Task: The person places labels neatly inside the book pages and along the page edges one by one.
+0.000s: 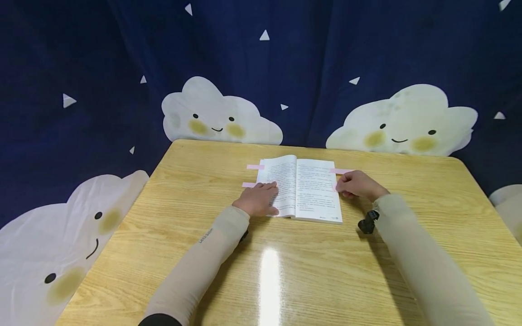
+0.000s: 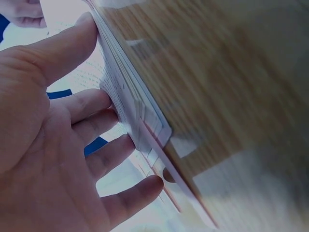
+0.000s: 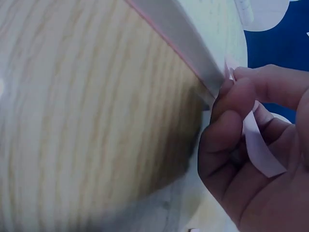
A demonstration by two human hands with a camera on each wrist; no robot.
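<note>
An open book (image 1: pixel 317 199) with printed pages lies on the wooden table. My left hand (image 1: pixel 258 199) rests on its left page, fingers spread and fairly straight; the left wrist view shows them along the page edge. At the book's right edge, my right hand (image 1: pixel 360 184) pinches a pink paper strip (image 3: pixel 260 147) between thumb and fingers, its free end curving down toward the palm. Just above that hand, another pink strip (image 1: pixel 340 171) sticks out from the right page. Two more pink strips, an upper one (image 1: pixel 253 167) and a lower one (image 1: pixel 248 184), jut out on the left.
The table (image 1: pixel 171 253) reaches back to a dark blue curtain (image 1: pixel 310 59) printed with smiling clouds. A small black device (image 1: pixel 368 222) is worn at the right wrist, above the table. Light reflects off the table in front of the book.
</note>
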